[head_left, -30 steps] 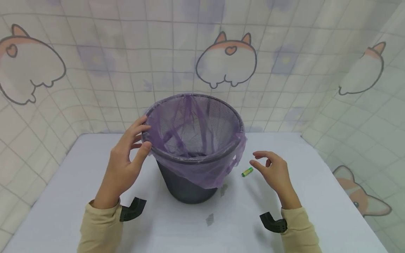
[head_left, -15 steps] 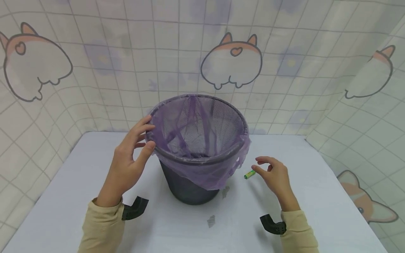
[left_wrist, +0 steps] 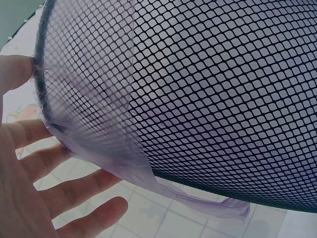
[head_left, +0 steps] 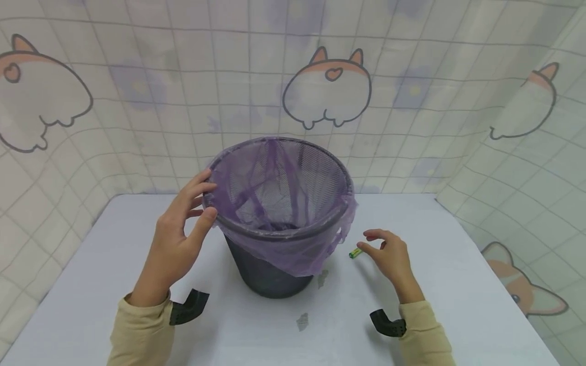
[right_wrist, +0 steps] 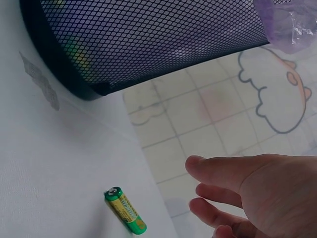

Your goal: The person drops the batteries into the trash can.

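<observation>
A dark mesh waste bin (head_left: 270, 274) stands upright on the white table, lined with a purple bag (head_left: 293, 256) folded over its rim. My left hand (head_left: 176, 244) rests on the left side of the rim, fingers spread; in the left wrist view the thumb and fingertips touch the bag-covered edge. To the right of the bin lies a green and yellow battery (right_wrist: 125, 210) on the tabletop. Close over it is my right hand (head_left: 389, 254), thumb and fingers loosely bent and apart, nothing between them. In the head view its thumb overlaps the battery's far end.
Two grey patches, one near the bin's base (head_left: 322, 278) and another nearer the front (head_left: 302, 321), mark the white table (head_left: 256, 340). A tile-patterned curtain (head_left: 220, 61) with cartoon dogs surrounds the back and sides. Green and yellow shapes (right_wrist: 77, 52) show through the bin's lower mesh.
My right hand has come down and nearer to the battery, its thumb now overlapping it in the head view. The left hand stays on the rim. The head view shifts slightly.
</observation>
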